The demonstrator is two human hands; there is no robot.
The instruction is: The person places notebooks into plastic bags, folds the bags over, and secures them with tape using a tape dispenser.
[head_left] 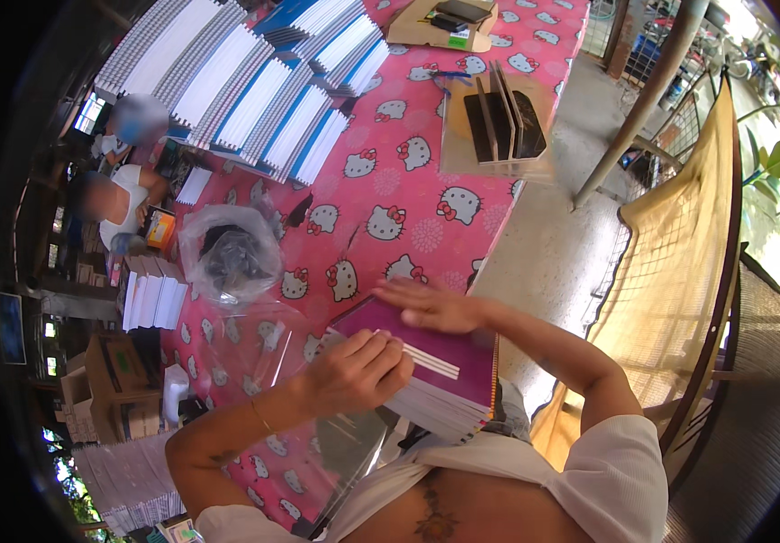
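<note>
A thick stack of paper with a purple cover (471,366) lies in front of me at the table's near edge. Its white page edges (440,414) face my left, and coloured marks show at the near corner. My right hand (431,306) rests flat on the far part of the cover, fingers stretched out. Over the cover's left side, my left hand (360,373) is closed, its fingers curled around the ends of a few thin white strips (432,360). The strips stick out to the right across the purple. The gripped ends are hidden in the fingers.
Tall stacks of spiral-bound notebooks (227,86) fill the far left of the pink patterned tablecloth (381,185). A clear plastic bag (232,253) and plastic sheet lie left. Dark boards (505,122) and pliers (451,76) are far right. Two people (123,204) sit beyond the left edge.
</note>
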